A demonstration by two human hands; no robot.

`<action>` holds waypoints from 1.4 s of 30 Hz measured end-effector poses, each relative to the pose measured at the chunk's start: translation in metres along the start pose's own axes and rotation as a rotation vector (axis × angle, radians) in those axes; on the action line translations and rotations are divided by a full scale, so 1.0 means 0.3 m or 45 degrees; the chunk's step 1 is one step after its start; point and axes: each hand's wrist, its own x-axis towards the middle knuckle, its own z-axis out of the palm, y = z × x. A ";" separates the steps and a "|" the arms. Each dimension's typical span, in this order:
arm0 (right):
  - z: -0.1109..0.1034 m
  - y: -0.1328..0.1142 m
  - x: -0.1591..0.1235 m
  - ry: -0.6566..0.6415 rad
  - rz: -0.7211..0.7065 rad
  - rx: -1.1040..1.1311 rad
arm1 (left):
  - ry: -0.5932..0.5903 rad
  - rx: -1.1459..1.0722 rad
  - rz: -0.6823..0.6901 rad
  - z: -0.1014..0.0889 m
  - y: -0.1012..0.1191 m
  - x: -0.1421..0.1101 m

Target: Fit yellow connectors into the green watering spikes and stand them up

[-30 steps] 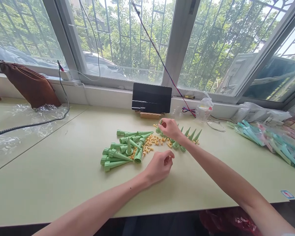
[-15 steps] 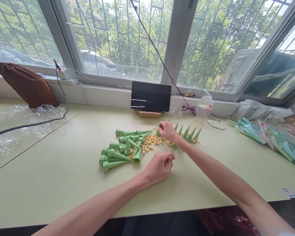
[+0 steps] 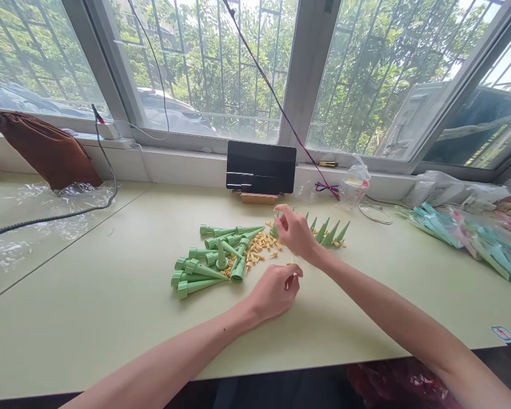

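My right hand [image 3: 296, 230] is above the table by an upright green plastic spike [image 3: 274, 229], its index finger and thumb apart with nothing between them. Nearer me, my left hand [image 3: 276, 289] rests with its fingers curled in a pinch. A small yellow plug [image 3: 292, 261] pokes up at its fingertips; the grip itself is partly hidden. Loose yellow plugs [image 3: 259, 244] lie in a heap between the hands and a pile of hollow green spikes [image 3: 200, 267]. More green spikes [image 3: 332, 234] stand upright in rows behind my right hand, which covers some of them.
A black tablet [image 3: 261, 167] leans on a brown stand [image 3: 259, 198] at the back. Bagged teal and pink items [image 3: 472, 238] lie on the right. On the left are a brown drawstring bag [image 3: 46, 150], a dark cable [image 3: 68, 213] and clear plastic wrap [image 3: 8, 250].
My right hand has let go of the green spike's tip, and its fingers have spread and lifted slightly. The spike remains standing. My left hand has barely moved.
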 end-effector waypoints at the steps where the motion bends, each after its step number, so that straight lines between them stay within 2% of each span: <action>1: -0.006 -0.001 -0.023 -0.004 -0.062 -0.018 | -0.005 0.018 -0.002 -0.001 0.000 0.000; 5: -0.011 0.033 -0.143 -0.031 -0.222 -0.143 | -0.014 0.062 0.013 -0.001 0.001 -0.002; 8: 0.001 0.065 -0.219 -0.004 -0.214 -0.146 | -0.002 0.069 0.049 -0.001 -0.002 -0.005; 10: 0.009 0.070 -0.244 -0.057 -0.214 -0.119 | -0.004 0.075 0.064 -0.001 -0.004 -0.007; 17: 0.004 0.045 -0.226 -0.159 -0.054 -0.043 | -0.082 0.171 0.099 -0.008 -0.008 -0.008; 25: -0.002 0.065 -0.229 -0.230 0.060 0.072 | -0.105 0.249 0.133 -0.008 -0.006 -0.013; 39: 0.017 0.079 -0.233 -0.360 0.047 0.206 | -0.109 0.362 0.231 0.000 -0.007 -0.019; 42: 0.011 0.076 -0.230 -0.367 0.049 0.246 | -0.020 0.434 0.247 -0.006 -0.011 -0.013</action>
